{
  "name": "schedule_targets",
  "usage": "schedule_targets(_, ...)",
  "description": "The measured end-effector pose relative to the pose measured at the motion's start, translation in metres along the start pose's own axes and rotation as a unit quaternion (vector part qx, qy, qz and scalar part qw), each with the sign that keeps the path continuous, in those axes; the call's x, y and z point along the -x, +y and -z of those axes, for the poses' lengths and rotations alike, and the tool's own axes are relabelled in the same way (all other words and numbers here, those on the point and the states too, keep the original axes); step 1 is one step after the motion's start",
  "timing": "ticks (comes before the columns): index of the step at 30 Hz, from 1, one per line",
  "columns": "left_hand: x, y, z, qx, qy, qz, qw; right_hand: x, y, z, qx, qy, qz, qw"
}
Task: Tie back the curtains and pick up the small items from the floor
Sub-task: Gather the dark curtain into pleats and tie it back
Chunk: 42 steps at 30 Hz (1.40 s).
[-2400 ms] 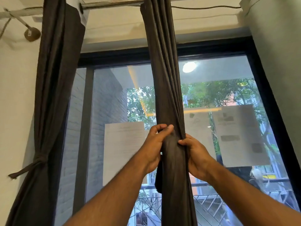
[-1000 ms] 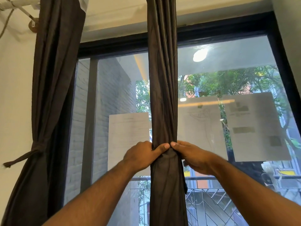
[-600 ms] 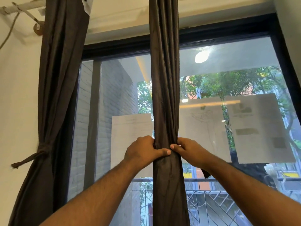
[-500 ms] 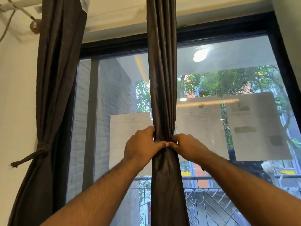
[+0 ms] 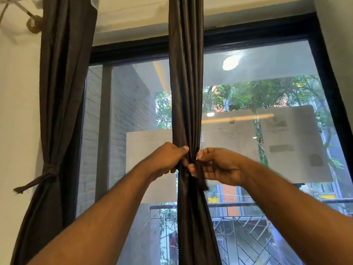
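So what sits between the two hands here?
In the head view, the gathered dark brown fabric curtain hangs between the left hand and right hand; both grip it at its cinched waist.

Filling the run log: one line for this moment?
step: tying middle curtain | left hand: grips curtain | right hand: pinches tie | left curtain: tied

My forearms are bare up to the frame's edge, my left hand [image 5: 169,159] and right hand [image 5: 219,168] apparently without rings, though slightly blurred.

Black-framed window [image 5: 248,41], pale wall [image 5: 17,111]
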State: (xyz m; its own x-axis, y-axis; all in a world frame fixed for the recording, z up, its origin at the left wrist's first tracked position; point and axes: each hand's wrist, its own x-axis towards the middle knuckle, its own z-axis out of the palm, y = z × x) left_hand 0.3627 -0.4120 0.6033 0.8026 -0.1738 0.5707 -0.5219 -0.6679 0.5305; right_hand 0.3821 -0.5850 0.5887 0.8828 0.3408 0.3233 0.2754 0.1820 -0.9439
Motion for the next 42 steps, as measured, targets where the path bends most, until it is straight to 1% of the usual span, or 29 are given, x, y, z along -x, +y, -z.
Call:
schedule_targets(1, 0.0, 0.001, 0.001, 0.006, -0.011, 0.021, 1.0, 0.001, 0.001, 0.0, -0.017, -0.017, -0.001, 1.0)
schedule_targets(3, -0.001, 0.004, 0.005, 0.004, -0.037, 0.037, 0.999, 0.003, 0.003, -0.002, -0.003, -0.024, 0.004, 1.0)
schedule_targets(6, -0.001, 0.014, 0.011, -0.063, -0.09, 0.03, 0.993, 0.008, 0.009, -0.005, 0.059, 0.015, 0.048, 0.997)
schedule_targets(8, -0.002, 0.02, 0.016, -0.133, -0.129, 0.001, 0.983, 0.009, 0.013, -0.007, 0.079, 0.053, 0.087, 0.992)
schedule_targets(11, -0.005, 0.025, 0.019, -0.213, -0.164, -0.027, 0.963, 0.008, 0.016, -0.013, 0.04, 0.089, 0.118, 0.988)
schedule_targets(13, -0.004, 0.025, 0.019, -0.218, -0.146, -0.027, 0.965, 0.008, 0.014, -0.015, 0.013, 0.083, 0.125, 0.989)
schedule_targets(15, -0.002, 0.022, 0.022, -0.146, -0.12, -0.009, 0.982, 0.009, 0.014, -0.015, 0.014, 0.057, 0.135, 0.989)
schedule_targets(17, 0.001, 0.016, 0.025, -0.026, -0.109, 0.039, 0.993, 0.011, 0.018, -0.015, 0.035, 0.026, 0.17, 0.985)
schedule_targets(19, 0.003, 0.009, 0.025, 0.079, -0.096, 0.093, 0.988, 0.014, 0.026, -0.018, 0.066, 0.011, 0.221, 0.973)
schedule_targets(21, 0.004, 0.005, 0.023, 0.166, -0.075, 0.13, 0.975, 0.015, 0.038, -0.023, 0.119, 0.011, 0.257, 0.959)
schedule_targets(24, 0.005, 0.004, 0.022, 0.239, -0.053, 0.167, 0.955, 0.011, 0.053, -0.031, 0.218, 0.039, 0.301, 0.927)
schedule_targets(27, 0.007, 0.008, 0.021, 0.254, -0.07, 0.181, 0.948, 0.009, 0.057, -0.038, 0.253, 0.111, 0.336, 0.9)
schedule_targets(29, 0.008, 0.008, 0.022, 0.248, -0.096, 0.174, 0.948, 0.009, 0.053, -0.042, 0.272, 0.138, 0.364, 0.88)
schedule_targets(31, 0.01, 0.006, 0.025, 0.22, -0.118, 0.151, 0.957, 0.007, 0.047, -0.039, 0.29, 0.145, 0.379, 0.867)
schedule_targets(35, 0.016, 0.0, 0.029, 0.156, -0.165, 0.078, 0.971, 0.01, 0.031, -0.025, 0.306, 0.125, 0.338, 0.881)
schedule_targets(37, 0.02, -0.002, 0.026, 0.108, -0.183, 0.055, 0.976, 0.014, 0.021, -0.022, 0.317, 0.128, 0.346, 0.874)
schedule_targets(39, 0.022, -0.001, 0.022, 0.06, -0.182, 0.036, 0.981, 0.015, 0.008, -0.02, 0.333, 0.137, 0.354, 0.863)
schedule_targets(40, 0.021, 0.001, 0.021, 0.038, -0.172, 0.024, 0.984, 0.015, 0.002, -0.019, 0.331, 0.128, 0.35, 0.867)
schedule_targets(42, 0.018, 0.005, 0.019, -0.008, -0.145, -0.005, 0.989, 0.014, -0.006, -0.02, 0.304, 0.098, 0.334, 0.887)
